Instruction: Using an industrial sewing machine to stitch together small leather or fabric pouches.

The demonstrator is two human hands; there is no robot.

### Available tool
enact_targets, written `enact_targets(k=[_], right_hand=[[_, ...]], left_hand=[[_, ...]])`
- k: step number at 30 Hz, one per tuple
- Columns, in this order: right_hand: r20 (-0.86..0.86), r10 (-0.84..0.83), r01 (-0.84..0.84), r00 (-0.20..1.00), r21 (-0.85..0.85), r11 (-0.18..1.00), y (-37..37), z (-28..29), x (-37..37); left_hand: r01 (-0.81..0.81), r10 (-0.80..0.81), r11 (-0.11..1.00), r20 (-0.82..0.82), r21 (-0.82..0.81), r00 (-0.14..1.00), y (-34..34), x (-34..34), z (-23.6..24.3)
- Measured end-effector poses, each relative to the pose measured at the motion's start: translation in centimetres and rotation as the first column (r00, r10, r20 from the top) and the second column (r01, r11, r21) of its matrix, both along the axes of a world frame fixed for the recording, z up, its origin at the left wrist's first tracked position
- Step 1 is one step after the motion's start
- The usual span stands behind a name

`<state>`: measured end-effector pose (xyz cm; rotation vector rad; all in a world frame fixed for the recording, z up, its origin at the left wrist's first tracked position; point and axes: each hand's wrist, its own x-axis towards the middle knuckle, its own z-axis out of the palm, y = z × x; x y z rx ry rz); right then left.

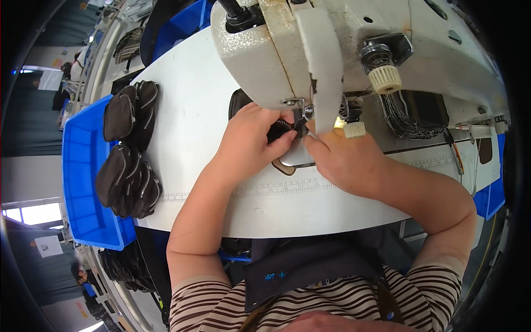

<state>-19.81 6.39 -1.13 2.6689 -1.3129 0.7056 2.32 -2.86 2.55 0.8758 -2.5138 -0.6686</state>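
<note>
While left hand pinches dark fabric, what right hand grips is unclear
Likely light, soft; best held beside zip

Your left forearm rises steeply, its hand bent inward, thumb reaching rightward — your right forearm slants in from a bent elbow, the right hand back-up, fingers angled leftward.

Wearing short-sleeved cream shirt, brown stripes crossing it; dark apron carrying blue lettering; brown strap bearing a blue stud; both hands showing bare
</note>
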Motion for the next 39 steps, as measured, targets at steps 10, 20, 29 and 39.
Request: enact_targets(k=[10, 20, 29, 39], right_hand=[[0.078, 0.106, -0.116, 0.991, 0.142, 0.983, 0.2, 0.5, 0.0], [0.065, 0.099, -0.106, 0.993, 0.122, 0.987, 0.4, 0.0, 0.2], [-0.101, 0.029, -0.024, 0.994, 0.050, 0.998, 0.5, 0.2, 0.3], [-0.148, 0.058, -0.070, 0.987, -0.081, 0.994, 1.0, 0.1, 0.5]], left_hand=[[-0.047, 0.076, 0.866, -0.037, 0.497, 0.996, -0.8, -0.2, -0.1], [0.046, -0.036, 0.985, 0.067, -0.167, 0.997, 1.3, -1.5, -1.5], [0.015, -0.010, 0.841, 0.012, -0.541, 1.000, 1.1, -1.8, -1.8], [0.133, -0.127, 0.952, 0.039, -0.276, 0.991, 0.0, -1.2, -1.1]])
